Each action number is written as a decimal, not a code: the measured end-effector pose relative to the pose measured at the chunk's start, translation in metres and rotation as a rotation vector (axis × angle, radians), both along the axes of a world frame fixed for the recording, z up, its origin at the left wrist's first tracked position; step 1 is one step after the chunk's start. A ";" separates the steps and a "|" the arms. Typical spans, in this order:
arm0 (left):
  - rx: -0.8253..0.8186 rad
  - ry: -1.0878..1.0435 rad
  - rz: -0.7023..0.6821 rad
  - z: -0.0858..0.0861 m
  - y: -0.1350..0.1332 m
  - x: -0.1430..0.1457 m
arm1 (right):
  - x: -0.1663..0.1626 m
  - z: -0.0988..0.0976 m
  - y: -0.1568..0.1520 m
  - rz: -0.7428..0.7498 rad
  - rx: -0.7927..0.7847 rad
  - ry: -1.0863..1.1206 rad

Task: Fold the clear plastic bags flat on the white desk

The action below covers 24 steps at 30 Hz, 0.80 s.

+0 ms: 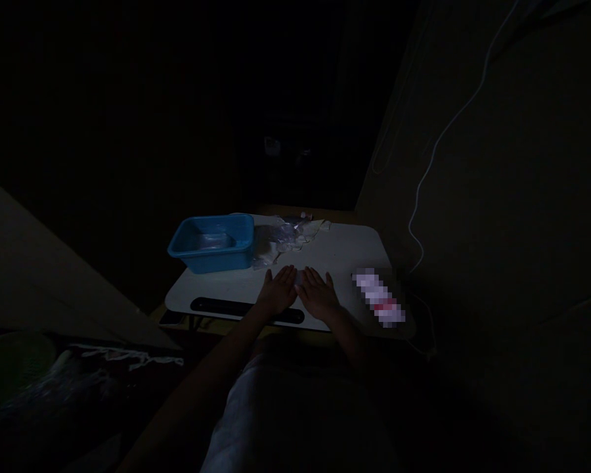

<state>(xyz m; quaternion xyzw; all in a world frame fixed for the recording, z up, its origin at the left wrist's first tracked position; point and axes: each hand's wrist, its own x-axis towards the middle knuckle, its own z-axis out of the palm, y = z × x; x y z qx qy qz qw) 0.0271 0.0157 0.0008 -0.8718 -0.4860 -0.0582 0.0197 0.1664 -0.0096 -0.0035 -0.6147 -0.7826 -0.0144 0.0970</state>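
Observation:
The scene is very dark. My left hand point(277, 291) and my right hand point(318, 293) lie flat, palms down, side by side on a small white table point(226, 289), fingers stretched out and pointing away from me. Neither hand holds anything. A blue plastic tub point(213, 242) stands at the table's far left, a short way beyond my left hand. Crumpled clear plastic bags point(288, 235) lie just past my fingertips at the back of the table.
A blurred flat object point(378, 297) rests at the table's right edge. A white cable point(438, 138) hangs down the wall on the right. A dark slot point(217, 306) runs along the table's near edge. Fabric lies at lower left.

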 end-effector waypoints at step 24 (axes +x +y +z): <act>-0.011 -0.001 0.005 -0.003 0.003 0.000 | 0.001 -0.003 0.001 -0.001 0.011 0.009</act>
